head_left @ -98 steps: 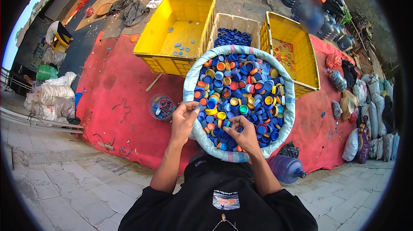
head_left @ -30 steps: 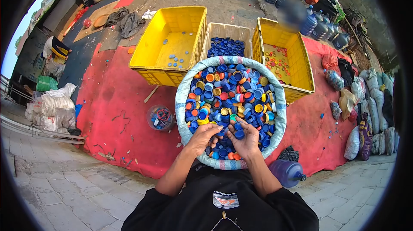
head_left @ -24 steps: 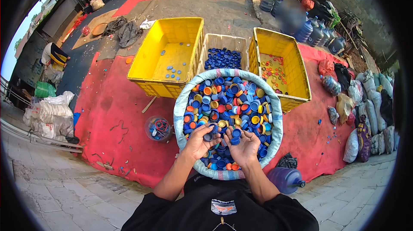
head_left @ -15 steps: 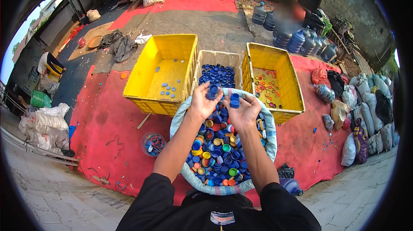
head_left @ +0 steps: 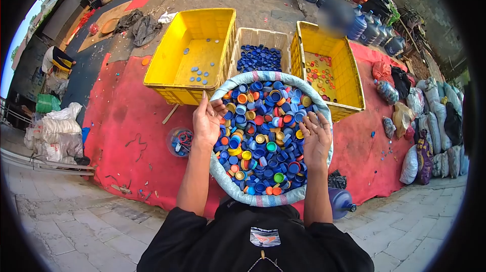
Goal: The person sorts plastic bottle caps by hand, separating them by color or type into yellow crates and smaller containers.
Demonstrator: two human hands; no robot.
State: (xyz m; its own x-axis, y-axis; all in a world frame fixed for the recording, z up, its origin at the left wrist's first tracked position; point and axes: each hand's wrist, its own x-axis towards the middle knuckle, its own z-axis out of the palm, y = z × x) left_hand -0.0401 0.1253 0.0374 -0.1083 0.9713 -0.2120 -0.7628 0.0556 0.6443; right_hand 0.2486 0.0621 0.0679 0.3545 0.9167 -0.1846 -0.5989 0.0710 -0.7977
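A round sack [head_left: 219,173] with a rolled light-blue rim stands in front of me, full of loose plastic bottle caps [head_left: 266,145], mostly blue with some yellow, orange, red and green. Over its left edge is my left hand [head_left: 206,120], palm turned inward, fingers apart and nothing in it. My right hand [head_left: 317,138] hangs over the right side of the caps, fingers spread, also without a cap. Beyond the sack, a white crate [head_left: 237,52] holds many blue caps.
A yellow crate [head_left: 177,80] with several bluish-grey caps stands left of the white one; another yellow crate [head_left: 349,95] at right holds red and orange caps. A clear tub [head_left: 180,141] sits left of the sack, a large water bottle [head_left: 341,203] to its right. Filled bags [head_left: 433,115] line the right.
The blue caps that both hands held are gone from them. My hands have moved apart and back to the sack's sides, with fingers opened. The camera view has tilted down.
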